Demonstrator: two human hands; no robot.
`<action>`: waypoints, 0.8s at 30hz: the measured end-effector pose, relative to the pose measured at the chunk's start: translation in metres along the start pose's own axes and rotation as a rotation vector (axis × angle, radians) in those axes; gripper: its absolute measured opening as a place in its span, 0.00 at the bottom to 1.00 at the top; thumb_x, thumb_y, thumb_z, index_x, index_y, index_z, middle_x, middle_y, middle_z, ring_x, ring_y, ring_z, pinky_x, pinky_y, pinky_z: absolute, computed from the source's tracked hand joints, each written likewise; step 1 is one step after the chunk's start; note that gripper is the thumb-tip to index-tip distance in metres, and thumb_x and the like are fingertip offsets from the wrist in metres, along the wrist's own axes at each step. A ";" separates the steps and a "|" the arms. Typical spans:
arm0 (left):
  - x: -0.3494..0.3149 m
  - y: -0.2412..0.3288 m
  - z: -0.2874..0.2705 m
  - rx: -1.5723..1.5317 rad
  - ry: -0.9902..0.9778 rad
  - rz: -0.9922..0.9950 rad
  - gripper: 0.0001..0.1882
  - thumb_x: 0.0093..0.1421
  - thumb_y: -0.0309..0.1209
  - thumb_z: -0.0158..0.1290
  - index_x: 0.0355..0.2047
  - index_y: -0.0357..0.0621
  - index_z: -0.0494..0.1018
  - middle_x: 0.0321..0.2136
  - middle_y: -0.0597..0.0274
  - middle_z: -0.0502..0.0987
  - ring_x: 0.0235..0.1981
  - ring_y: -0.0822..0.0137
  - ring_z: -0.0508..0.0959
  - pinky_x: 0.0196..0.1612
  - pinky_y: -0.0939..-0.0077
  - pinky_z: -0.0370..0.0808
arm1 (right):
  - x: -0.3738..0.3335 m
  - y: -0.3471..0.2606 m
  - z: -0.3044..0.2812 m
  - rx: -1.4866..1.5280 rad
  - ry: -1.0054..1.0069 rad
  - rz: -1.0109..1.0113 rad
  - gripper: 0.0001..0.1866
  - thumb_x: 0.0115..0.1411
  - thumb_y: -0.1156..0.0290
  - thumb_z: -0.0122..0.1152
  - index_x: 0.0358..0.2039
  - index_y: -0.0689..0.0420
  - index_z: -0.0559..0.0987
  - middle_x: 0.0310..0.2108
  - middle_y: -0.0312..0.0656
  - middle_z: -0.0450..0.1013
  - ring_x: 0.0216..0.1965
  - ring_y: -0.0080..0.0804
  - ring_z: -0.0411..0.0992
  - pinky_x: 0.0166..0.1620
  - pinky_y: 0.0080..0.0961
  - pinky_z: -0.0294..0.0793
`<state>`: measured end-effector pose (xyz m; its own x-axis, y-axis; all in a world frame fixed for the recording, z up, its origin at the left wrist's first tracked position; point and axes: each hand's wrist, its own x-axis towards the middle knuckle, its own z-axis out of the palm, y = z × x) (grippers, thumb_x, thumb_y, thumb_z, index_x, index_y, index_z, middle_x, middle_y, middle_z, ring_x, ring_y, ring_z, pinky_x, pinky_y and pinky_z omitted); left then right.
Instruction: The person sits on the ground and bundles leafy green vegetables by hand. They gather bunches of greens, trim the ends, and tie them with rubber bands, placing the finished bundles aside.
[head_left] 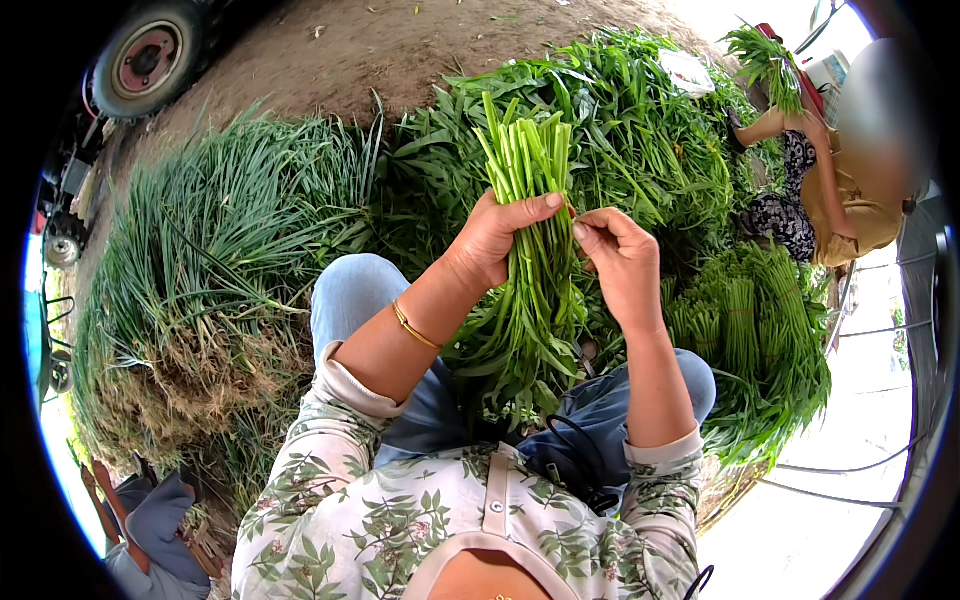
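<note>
A bunch of leafy green stems [530,165], which looks like water spinach, stands upright before me with its cut ends up and its leaves hanging down. My left hand [490,235] is wrapped round the middle of the bunch, thumb across the front. Against the bunch's right side, my right hand [622,255] is closed in a pinch of thumb and forefinger. A small reddish bit shows between the fingertips and the stems, too small to name. Behind the bunch spreads a large heap of loose leafy greens [620,130].
Spring onions [230,220] with roots are piled on the left. Finished bundles of greens [745,320] lie at my right knee. On the far right a person [850,200] holds another bunch; another person [150,530] sits lower left. A vehicle wheel [150,60] stands at the back left.
</note>
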<state>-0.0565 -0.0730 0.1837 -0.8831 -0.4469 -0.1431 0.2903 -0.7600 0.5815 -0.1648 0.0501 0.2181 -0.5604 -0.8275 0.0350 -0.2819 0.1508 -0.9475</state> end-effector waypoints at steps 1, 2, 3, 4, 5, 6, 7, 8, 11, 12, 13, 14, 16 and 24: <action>0.000 0.001 0.000 0.018 -0.012 -0.005 0.14 0.52 0.33 0.59 0.36 0.36 0.73 0.29 0.57 0.77 0.30 0.65 0.79 0.36 0.69 0.78 | 0.004 0.013 -0.003 -0.050 0.025 -0.217 0.05 0.57 0.77 0.58 0.34 0.62 0.73 0.25 0.32 0.72 0.26 0.16 0.66 0.31 0.13 0.67; 0.000 0.001 -0.001 0.034 -0.021 -0.010 0.14 0.53 0.33 0.59 0.36 0.36 0.73 0.29 0.57 0.77 0.30 0.65 0.79 0.35 0.68 0.78 | 0.002 0.009 -0.002 0.047 0.040 -0.143 0.05 0.57 0.77 0.59 0.34 0.62 0.74 0.25 0.32 0.72 0.26 0.16 0.67 0.31 0.13 0.67; 0.001 0.000 -0.005 0.028 -0.038 -0.037 0.15 0.53 0.32 0.59 0.38 0.36 0.73 0.31 0.57 0.77 0.30 0.65 0.79 0.36 0.68 0.78 | -0.001 0.001 -0.002 0.143 0.056 -0.069 0.05 0.56 0.77 0.59 0.33 0.62 0.74 0.26 0.32 0.72 0.27 0.16 0.67 0.31 0.13 0.67; 0.000 0.001 -0.005 0.015 -0.034 -0.031 0.16 0.53 0.32 0.59 0.39 0.36 0.72 0.31 0.57 0.77 0.30 0.65 0.79 0.36 0.68 0.79 | -0.002 -0.003 0.001 0.239 0.071 0.006 0.05 0.56 0.77 0.60 0.33 0.62 0.75 0.26 0.32 0.72 0.27 0.16 0.67 0.31 0.13 0.67; 0.000 0.001 -0.003 0.001 -0.033 -0.027 0.16 0.53 0.32 0.59 0.40 0.36 0.72 0.32 0.57 0.77 0.30 0.65 0.79 0.36 0.68 0.79 | -0.003 -0.002 0.004 0.169 0.085 -0.063 0.07 0.54 0.76 0.62 0.33 0.62 0.75 0.26 0.34 0.72 0.27 0.18 0.68 0.30 0.14 0.67; -0.001 0.001 -0.001 -0.013 -0.031 -0.023 0.17 0.53 0.31 0.59 0.40 0.36 0.71 0.32 0.57 0.77 0.30 0.65 0.79 0.36 0.68 0.79 | -0.003 -0.007 0.003 -0.067 0.032 -0.109 0.09 0.55 0.75 0.63 0.35 0.63 0.75 0.29 0.32 0.72 0.29 0.14 0.68 0.31 0.13 0.67; -0.001 0.000 0.000 -0.008 -0.022 -0.029 0.17 0.52 0.31 0.60 0.39 0.36 0.71 0.31 0.57 0.77 0.30 0.65 0.79 0.35 0.69 0.78 | -0.002 -0.006 0.003 -0.203 0.055 -0.190 0.08 0.54 0.75 0.63 0.33 0.63 0.76 0.29 0.32 0.72 0.29 0.14 0.68 0.31 0.14 0.67; 0.000 0.000 0.002 -0.001 -0.013 -0.034 0.16 0.52 0.32 0.60 0.38 0.37 0.71 0.30 0.57 0.77 0.29 0.64 0.78 0.33 0.69 0.78 | 0.000 -0.005 0.002 -0.340 0.079 -0.273 0.07 0.54 0.76 0.63 0.32 0.63 0.76 0.28 0.32 0.72 0.29 0.15 0.67 0.31 0.14 0.67; -0.001 0.002 0.003 -0.011 -0.038 -0.081 0.16 0.52 0.33 0.61 0.38 0.38 0.71 0.29 0.57 0.76 0.28 0.64 0.78 0.32 0.69 0.78 | 0.000 -0.003 -0.006 -0.001 0.116 -0.030 0.05 0.57 0.76 0.57 0.30 0.66 0.75 0.27 0.39 0.74 0.26 0.21 0.71 0.30 0.19 0.71; -0.001 0.003 0.002 -0.019 -0.055 -0.102 0.16 0.52 0.33 0.61 0.38 0.38 0.71 0.29 0.57 0.76 0.28 0.64 0.78 0.32 0.69 0.78 | 0.000 -0.006 -0.004 0.322 0.130 0.011 0.06 0.60 0.75 0.52 0.30 0.65 0.74 0.28 0.41 0.74 0.27 0.22 0.72 0.31 0.17 0.72; 0.000 0.003 -0.002 -0.037 -0.077 -0.127 0.17 0.53 0.34 0.60 0.38 0.38 0.70 0.29 0.57 0.76 0.28 0.63 0.78 0.32 0.68 0.78 | -0.001 -0.008 -0.006 0.420 0.153 0.024 0.06 0.61 0.75 0.51 0.31 0.64 0.73 0.27 0.41 0.74 0.27 0.21 0.72 0.32 0.17 0.72; 0.000 0.003 -0.003 -0.043 -0.065 -0.132 0.17 0.54 0.35 0.59 0.39 0.38 0.71 0.30 0.56 0.77 0.29 0.63 0.79 0.34 0.68 0.79 | -0.002 -0.008 -0.009 0.519 0.174 0.040 0.06 0.62 0.74 0.49 0.31 0.63 0.72 0.27 0.41 0.74 0.27 0.21 0.72 0.32 0.18 0.73; -0.001 0.003 -0.005 -0.056 -0.043 -0.142 0.18 0.56 0.38 0.57 0.39 0.37 0.71 0.31 0.55 0.77 0.32 0.62 0.79 0.36 0.67 0.79 | -0.006 -0.012 -0.012 0.271 0.085 0.034 0.12 0.57 0.66 0.60 0.32 0.61 0.71 0.24 0.36 0.71 0.23 0.19 0.67 0.28 0.17 0.69; 0.002 -0.003 -0.013 -0.020 -0.153 -0.120 0.26 0.55 0.48 0.55 0.44 0.40 0.69 0.33 0.57 0.77 0.34 0.65 0.79 0.41 0.68 0.78 | -0.002 -0.008 -0.002 -0.115 -0.150 -0.024 0.16 0.46 0.69 0.71 0.24 0.61 0.70 0.18 0.26 0.61 0.21 0.15 0.54 0.24 0.15 0.57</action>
<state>-0.0543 -0.0780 0.1717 -0.9570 -0.2771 -0.0862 0.1858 -0.8133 0.5514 -0.1634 0.0514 0.2267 -0.4323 -0.9017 0.0015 -0.3857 0.1834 -0.9042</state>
